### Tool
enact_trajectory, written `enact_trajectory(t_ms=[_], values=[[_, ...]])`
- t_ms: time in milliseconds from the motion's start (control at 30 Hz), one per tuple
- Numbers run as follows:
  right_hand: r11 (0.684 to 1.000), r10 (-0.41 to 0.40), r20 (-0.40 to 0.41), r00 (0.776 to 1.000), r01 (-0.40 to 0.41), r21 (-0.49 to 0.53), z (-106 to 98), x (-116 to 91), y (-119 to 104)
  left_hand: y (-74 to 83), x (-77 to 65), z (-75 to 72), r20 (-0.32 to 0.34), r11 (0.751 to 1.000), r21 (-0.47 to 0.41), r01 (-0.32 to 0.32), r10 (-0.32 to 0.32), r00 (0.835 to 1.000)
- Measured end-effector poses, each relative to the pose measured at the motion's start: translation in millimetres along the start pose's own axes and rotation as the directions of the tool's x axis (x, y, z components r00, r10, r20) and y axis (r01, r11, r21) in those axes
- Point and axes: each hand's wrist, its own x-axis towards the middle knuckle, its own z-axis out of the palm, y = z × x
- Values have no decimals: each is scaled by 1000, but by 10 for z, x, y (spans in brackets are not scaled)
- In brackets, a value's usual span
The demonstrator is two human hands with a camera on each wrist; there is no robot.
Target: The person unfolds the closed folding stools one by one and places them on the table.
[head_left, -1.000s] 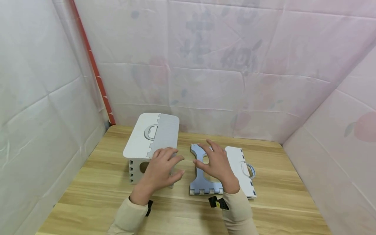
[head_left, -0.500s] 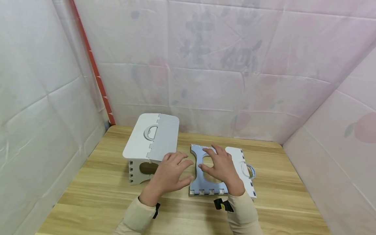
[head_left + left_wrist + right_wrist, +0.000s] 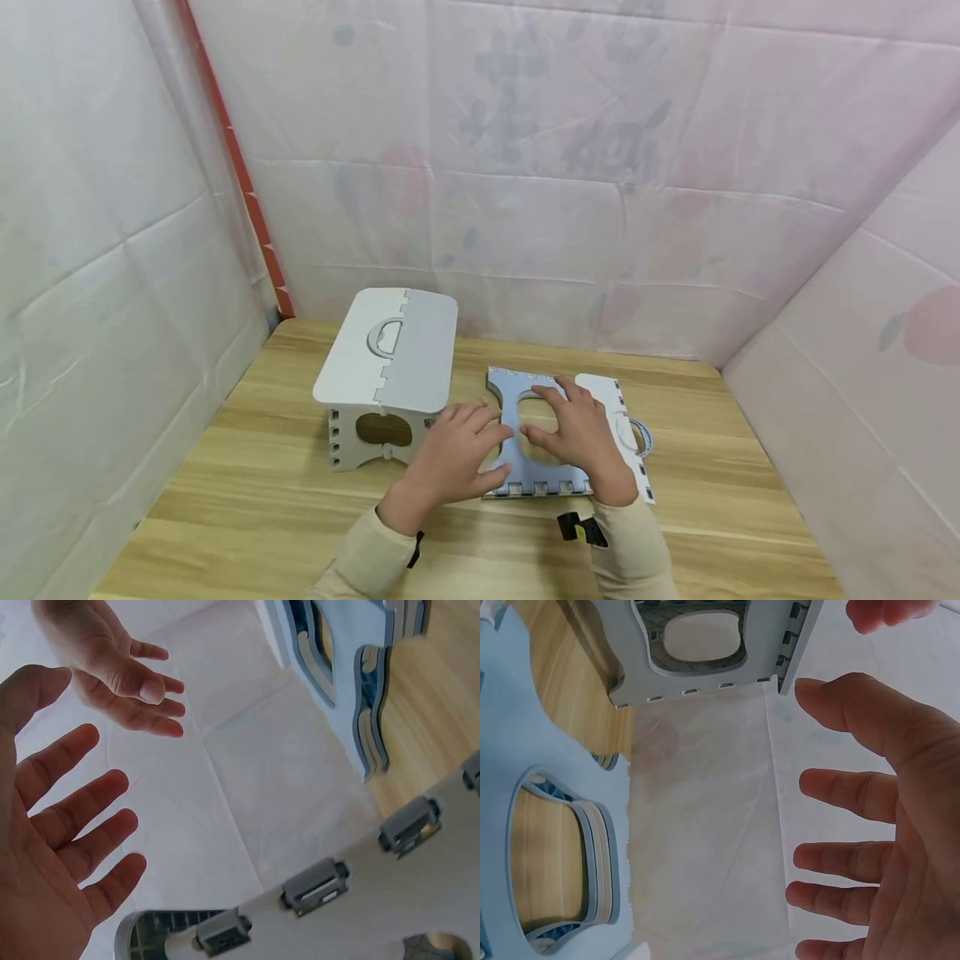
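A grey-white folding stool (image 3: 382, 346) stands unfolded on the left, with a handle in its top and an oval hole in its end panel. To its right a blue and white folding stool (image 3: 513, 467) lies folded flat, its blue leg panel facing up and a loop handle at its right edge. My left hand (image 3: 455, 457) hovers over the near left part of the folded stool, fingers spread, holding nothing. My right hand (image 3: 581, 429) is spread over that stool's cut-out and right half. In the left wrist view both hands stand apart from the stools, palms bare.
The stools stand on a wood-grain table (image 3: 247, 492). Pale printed sheeting (image 3: 525, 217) hangs behind it and on both sides, with a red strip (image 3: 240, 167) at the back left corner.
My left hand has moved right and toward me, from beside the standing stool to over the folded one. My right hand has shifted slightly right and lower. The stools stay put.
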Motion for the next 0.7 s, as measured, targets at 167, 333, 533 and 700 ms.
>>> enact_trajectory(t_ms=[167,333,533,700], values=[[1000,28,7,1000,-28,-5,1,-43,78,27,-19,94,56,1000,8,16,-17,998],[998,58,15,998,-58,2,21,-104,153,45,-63,180,142,997,18,72,-73,987],[996,84,13,996,-84,3,48,-173,238,52,-107,284,221,990,4,144,-141,965],[995,100,-4,995,-100,-6,80,-208,334,55,-136,415,254,983,-22,181,-170,952]])
